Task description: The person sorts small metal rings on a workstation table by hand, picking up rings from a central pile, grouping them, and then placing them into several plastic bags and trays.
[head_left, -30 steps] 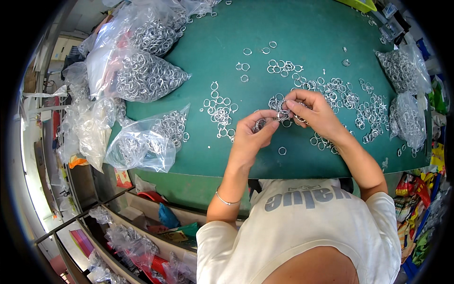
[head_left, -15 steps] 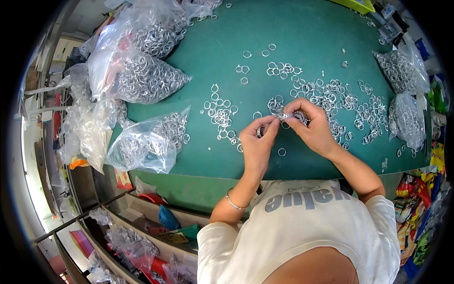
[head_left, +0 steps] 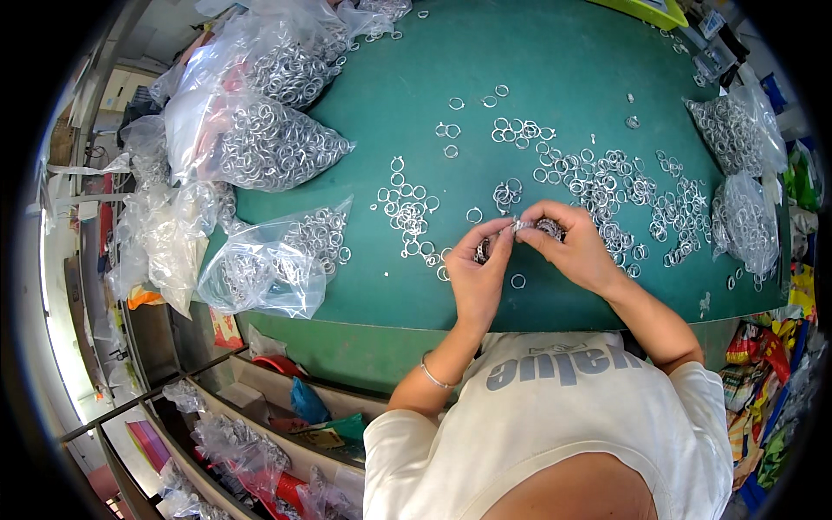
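Both my hands meet above the green tabletop, near its front edge. My left hand (head_left: 479, 271) is closed, thumb and forefinger pinching a small silvery metal ring (head_left: 519, 227) together with the other hand; more rings (head_left: 483, 250) show inside its palm. My right hand (head_left: 574, 245) is closed too, pinching from the right side, with several rings (head_left: 550, 228) tucked under its curled fingers. Just beyond the fingertips lies a small cluster of rings (head_left: 507, 192). One loose ring (head_left: 518, 281) rests between my wrists. Fine detail of the pinched piece is too small to make out.
Large loose piles of rings (head_left: 611, 186) spread to the right, and a smaller pile (head_left: 407, 217) lies left. Clear plastic bags full of rings (head_left: 276, 147) crowd the table's left side, with more bags (head_left: 747, 221) at the right edge. A yellow-green tray (head_left: 646, 10) stands far right.
My hands stay together at nearly the same spot, fingers shifting slightly around the pinched ring. The whole view has moved a little; the piles look the same.
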A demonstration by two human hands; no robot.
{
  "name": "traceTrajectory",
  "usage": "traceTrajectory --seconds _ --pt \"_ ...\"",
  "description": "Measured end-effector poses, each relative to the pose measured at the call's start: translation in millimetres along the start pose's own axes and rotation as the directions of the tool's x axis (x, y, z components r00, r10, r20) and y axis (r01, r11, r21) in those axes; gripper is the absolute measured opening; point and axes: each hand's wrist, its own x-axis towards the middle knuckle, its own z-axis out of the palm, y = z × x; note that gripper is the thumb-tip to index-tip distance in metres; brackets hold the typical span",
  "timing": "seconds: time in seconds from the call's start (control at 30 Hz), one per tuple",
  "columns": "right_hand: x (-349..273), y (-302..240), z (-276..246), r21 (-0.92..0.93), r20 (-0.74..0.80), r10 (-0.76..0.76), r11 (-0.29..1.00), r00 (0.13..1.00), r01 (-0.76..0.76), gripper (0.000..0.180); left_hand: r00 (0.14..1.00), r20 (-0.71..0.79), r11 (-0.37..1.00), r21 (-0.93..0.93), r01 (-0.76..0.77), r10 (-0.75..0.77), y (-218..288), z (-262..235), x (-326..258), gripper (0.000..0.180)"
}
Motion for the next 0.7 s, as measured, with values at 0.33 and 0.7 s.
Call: traceTrajectory --seconds 0.33,0.7 --pt "1.4 8.1 2.0 -0.070 -0.048 -0.161 0.985 0.986 0.157 0.013 0.907 0.154 0.761 0.499 -0.414 0.393 21.5 -4.5 2.3 0.016" --pt "8.7 -5.4 -3.8 0.445 0.101 0.313 0.835 0.944 -0.324 0.018 0.891 0.089 0.855 0.254 -0.452 0.445 10.5 -5.8 5.7 0.009"
